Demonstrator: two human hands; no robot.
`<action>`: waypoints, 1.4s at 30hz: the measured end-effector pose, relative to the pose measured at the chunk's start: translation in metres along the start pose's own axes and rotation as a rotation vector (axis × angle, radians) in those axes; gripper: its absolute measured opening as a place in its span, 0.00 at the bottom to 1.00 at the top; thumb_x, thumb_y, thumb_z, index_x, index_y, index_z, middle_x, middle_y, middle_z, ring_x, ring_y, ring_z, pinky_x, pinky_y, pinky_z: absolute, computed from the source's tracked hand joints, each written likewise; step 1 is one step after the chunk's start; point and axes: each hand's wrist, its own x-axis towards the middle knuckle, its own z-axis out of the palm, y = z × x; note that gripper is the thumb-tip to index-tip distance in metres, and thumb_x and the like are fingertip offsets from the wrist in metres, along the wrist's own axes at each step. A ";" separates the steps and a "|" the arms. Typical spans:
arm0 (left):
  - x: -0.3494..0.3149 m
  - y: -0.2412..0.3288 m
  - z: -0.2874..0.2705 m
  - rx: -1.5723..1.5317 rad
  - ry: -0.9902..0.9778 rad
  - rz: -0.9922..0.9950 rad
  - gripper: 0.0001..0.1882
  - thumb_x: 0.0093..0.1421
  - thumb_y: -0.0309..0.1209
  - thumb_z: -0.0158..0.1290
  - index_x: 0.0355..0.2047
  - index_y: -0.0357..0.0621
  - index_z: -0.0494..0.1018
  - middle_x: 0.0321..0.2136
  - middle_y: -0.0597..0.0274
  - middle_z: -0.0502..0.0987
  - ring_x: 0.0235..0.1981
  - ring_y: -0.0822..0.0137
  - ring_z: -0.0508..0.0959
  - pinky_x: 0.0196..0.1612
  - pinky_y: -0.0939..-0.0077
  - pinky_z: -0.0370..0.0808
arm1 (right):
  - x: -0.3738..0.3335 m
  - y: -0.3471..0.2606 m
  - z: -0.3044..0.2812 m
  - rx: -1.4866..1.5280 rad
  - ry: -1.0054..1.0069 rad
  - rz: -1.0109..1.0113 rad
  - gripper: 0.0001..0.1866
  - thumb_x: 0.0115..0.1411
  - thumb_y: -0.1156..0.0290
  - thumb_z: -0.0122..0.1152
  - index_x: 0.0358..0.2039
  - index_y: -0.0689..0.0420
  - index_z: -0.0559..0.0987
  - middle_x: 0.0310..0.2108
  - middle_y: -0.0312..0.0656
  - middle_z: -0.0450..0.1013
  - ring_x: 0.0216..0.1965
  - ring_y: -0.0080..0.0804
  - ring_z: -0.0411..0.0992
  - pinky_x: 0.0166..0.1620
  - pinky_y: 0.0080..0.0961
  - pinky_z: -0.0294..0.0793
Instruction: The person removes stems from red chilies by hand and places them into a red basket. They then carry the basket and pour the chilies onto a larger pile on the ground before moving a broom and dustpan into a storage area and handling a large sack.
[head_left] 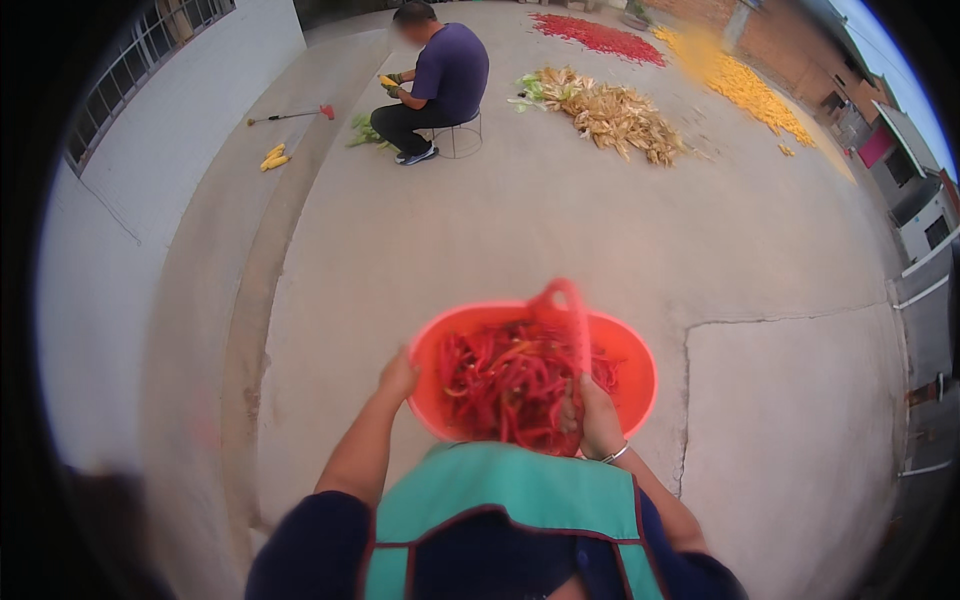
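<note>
The left hand [400, 376] has a curled grip on the red tub [632, 368]; the right hand [600, 420] meets red chili peppers [495, 382] (too blurry to tell its grip).

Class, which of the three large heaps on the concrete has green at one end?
The tan husk heap, green at its left end; the red heap and yellow heap show none.

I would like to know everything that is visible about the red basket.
The red basket is wide and rounded, apparently plastic, with smooth inner walls and an upright arched handle. A heap of long red peppers fills much of it. It is right before the green apron, which overlaps its near edge. The left hand touches its left rim; the right hand is at the handle's near end, grip blurred.
</note>
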 end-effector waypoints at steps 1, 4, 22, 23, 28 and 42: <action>0.020 0.014 -0.011 0.014 0.000 0.003 0.19 0.52 0.31 0.51 0.43 0.39 0.63 0.35 0.45 0.75 0.39 0.47 0.75 0.42 0.58 0.71 | 0.023 -0.017 -0.002 0.015 -0.006 0.008 0.17 0.65 0.55 0.40 0.30 0.56 0.67 0.16 0.35 0.60 0.16 0.24 0.57 0.21 0.21 0.60; 0.068 0.059 -0.030 0.019 -0.010 -0.028 0.19 0.52 0.31 0.51 0.44 0.38 0.62 0.37 0.44 0.74 0.39 0.47 0.75 0.42 0.58 0.71 | 0.083 -0.072 -0.004 -0.047 -0.035 0.043 0.17 0.65 0.55 0.40 0.30 0.56 0.67 0.15 0.35 0.61 0.16 0.23 0.57 0.20 0.20 0.59; 0.480 0.213 -0.046 -0.105 -0.002 -0.103 0.18 0.54 0.33 0.50 0.42 0.37 0.61 0.33 0.42 0.74 0.37 0.46 0.75 0.41 0.57 0.71 | 0.472 -0.308 -0.017 -0.174 -0.125 -0.012 0.19 0.64 0.50 0.41 0.32 0.55 0.67 0.15 0.34 0.59 0.15 0.22 0.55 0.20 0.20 0.57; 0.511 0.228 -0.050 -0.101 -0.007 -0.096 0.18 0.54 0.33 0.50 0.42 0.37 0.61 0.33 0.42 0.74 0.37 0.46 0.75 0.41 0.57 0.71 | 0.495 -0.328 -0.015 -0.158 -0.109 -0.007 0.20 0.64 0.50 0.41 0.32 0.55 0.67 0.15 0.34 0.59 0.15 0.23 0.55 0.20 0.19 0.57; 0.637 0.302 -0.052 -0.077 -0.054 -0.039 0.19 0.54 0.33 0.50 0.42 0.37 0.61 0.35 0.42 0.74 0.37 0.45 0.74 0.41 0.57 0.71 | 0.603 -0.393 -0.044 -0.114 -0.027 -0.012 0.19 0.64 0.51 0.41 0.31 0.55 0.66 0.15 0.34 0.59 0.16 0.23 0.56 0.20 0.19 0.57; 0.956 0.389 -0.075 -0.110 -0.006 -0.130 0.21 0.53 0.32 0.52 0.46 0.38 0.62 0.38 0.41 0.73 0.42 0.44 0.73 0.45 0.55 0.69 | 0.941 -0.585 -0.037 -0.205 -0.120 0.015 0.19 0.64 0.51 0.41 0.29 0.55 0.66 0.16 0.32 0.59 0.18 0.21 0.56 0.21 0.19 0.59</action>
